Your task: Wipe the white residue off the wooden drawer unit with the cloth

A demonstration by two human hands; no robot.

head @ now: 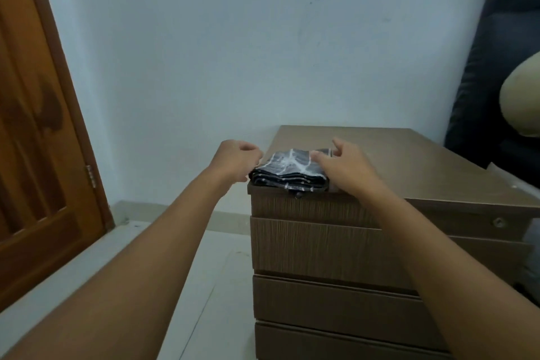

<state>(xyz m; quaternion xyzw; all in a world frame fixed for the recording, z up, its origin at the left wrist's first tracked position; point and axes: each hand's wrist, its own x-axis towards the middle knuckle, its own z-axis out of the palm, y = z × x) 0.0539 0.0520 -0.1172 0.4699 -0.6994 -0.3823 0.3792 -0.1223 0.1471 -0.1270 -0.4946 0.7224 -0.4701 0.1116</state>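
A brown wooden drawer unit [321, 245] with three drawer fronts stands in front of me. On its top, at the near left corner, lies a folded dark cloth [287, 169] with white lines. My left hand [236, 161] is at the cloth's left edge, fingers curled and touching it. My right hand [344, 165] rests on the cloth's right side with fingers spread; its fingertips press the fabric. I make out no white residue on the unit's visible surfaces.
A pale blue wall rises behind the unit. A wooden door [38, 126] stands at the left. A dark sofa [496, 82] with a beige cushion [523, 102] is at the right. Light floor tiles [175, 257] lie to the left of the unit.
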